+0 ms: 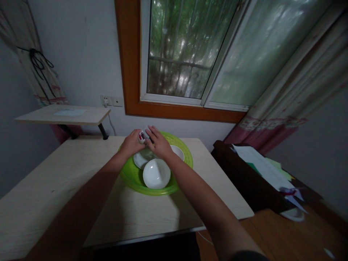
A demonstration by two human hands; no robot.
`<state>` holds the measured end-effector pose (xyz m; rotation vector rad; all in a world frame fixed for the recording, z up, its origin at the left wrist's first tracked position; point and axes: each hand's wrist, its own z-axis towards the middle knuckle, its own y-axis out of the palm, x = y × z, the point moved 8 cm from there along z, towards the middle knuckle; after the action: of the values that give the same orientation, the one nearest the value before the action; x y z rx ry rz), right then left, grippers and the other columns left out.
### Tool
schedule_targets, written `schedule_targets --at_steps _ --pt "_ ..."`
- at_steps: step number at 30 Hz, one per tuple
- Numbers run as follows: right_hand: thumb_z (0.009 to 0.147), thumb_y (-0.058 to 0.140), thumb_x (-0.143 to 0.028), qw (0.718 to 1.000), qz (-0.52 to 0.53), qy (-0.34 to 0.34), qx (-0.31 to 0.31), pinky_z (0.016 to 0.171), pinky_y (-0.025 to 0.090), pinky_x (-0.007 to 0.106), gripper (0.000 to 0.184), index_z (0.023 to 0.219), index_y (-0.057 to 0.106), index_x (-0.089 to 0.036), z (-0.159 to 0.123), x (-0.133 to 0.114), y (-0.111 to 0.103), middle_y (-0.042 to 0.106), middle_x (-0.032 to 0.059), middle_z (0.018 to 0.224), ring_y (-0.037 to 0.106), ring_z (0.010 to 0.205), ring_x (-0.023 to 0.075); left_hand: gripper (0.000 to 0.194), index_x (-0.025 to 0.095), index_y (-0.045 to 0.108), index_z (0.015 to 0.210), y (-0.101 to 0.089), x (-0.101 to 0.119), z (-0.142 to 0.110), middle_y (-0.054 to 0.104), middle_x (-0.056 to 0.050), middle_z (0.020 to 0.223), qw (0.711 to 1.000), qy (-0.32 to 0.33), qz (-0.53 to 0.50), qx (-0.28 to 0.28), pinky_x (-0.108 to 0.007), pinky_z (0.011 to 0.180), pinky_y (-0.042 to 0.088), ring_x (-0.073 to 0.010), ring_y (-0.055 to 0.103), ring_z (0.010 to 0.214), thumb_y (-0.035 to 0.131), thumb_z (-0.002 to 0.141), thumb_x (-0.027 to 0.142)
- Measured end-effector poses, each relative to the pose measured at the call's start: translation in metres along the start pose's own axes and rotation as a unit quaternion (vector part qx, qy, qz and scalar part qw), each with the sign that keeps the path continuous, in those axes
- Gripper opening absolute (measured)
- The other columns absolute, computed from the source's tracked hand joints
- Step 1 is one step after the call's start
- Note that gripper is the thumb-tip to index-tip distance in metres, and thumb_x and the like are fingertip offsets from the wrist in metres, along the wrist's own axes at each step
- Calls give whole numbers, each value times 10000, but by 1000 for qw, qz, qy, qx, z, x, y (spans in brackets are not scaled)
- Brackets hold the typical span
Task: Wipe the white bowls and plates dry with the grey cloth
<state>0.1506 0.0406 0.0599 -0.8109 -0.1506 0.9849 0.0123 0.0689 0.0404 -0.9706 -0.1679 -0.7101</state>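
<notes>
Over the far part of a green plastic basin, my left hand is closed around a small white item with red and dark print. My right hand presses its fingers on the same item from the right, where a greyish patch shows; I cannot make out its kind. Below the hands, a white bowl sits in the near part of the basin. Behind it lies a white dish, partly covered by the hands. Another white bowl is at the right, partly behind my right wrist.
The basin stands on a light wooden table. A small raised shelf with a paper stands at the left. A window is behind. Right of the table, papers lie on a dark brown surface.
</notes>
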Motion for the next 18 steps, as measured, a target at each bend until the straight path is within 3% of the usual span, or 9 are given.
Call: schedule_targets --at_steps 3,6,10,14,16,18 --pt "985 492 -310 998 -31 -49 -26 1227 275 504 469 1440 516 -198 2 -15 4 400 102 1573 248 1516 258 422 221 532 1076 0 -2 0 621 -92 1090 1000 -20 2 3 -398 904 503 -275 620 1037 686 687 280" --pt "981 488 -276 999 -25 -41 -16 1234 267 491 461 1435 522 -204 4 -14 3 401 88 1575 246 1517 243 431 218 534 1070 -1 -2 1 618 -87 1080 1000 -20 -13 13 -395 903 500 -266 615 1035 691 677 302" --pt "995 425 -251 996 35 69 50 1220 308 411 454 1433 527 -188 2 16 -5 445 92 1546 370 1463 198 521 211 529 1104 -3 -3 1 613 -87 1098 999 -19 -25 29 -400 911 494 -270 604 1039 730 648 362" --pt "996 402 -277 971 90 205 82 1127 433 420 448 1403 559 -176 -8 55 -4 595 110 1408 573 1304 214 548 227 522 1112 -4 -5 1 615 -83 1112 999 -25 -23 29 -405 920 495 -273 602 1048 756 652 411" --pt "994 403 -281 966 94 228 80 1098 461 434 445 1395 568 -178 -10 62 -3 627 109 1368 607 1263 226 552 230 524 1120 -3 -4 1 615 -89 1130 999 -22 -25 24 -406 930 495 -278 602 1061 763 650 395" --pt "995 398 -268 972 78 206 75 1128 432 434 453 1409 552 -168 -9 56 -3 586 118 1416 570 1308 225 552 230 525 1133 -3 -4 1 615 -91 1144 999 -23 -27 21 -410 944 492 -282 603 1077 758 654 377"
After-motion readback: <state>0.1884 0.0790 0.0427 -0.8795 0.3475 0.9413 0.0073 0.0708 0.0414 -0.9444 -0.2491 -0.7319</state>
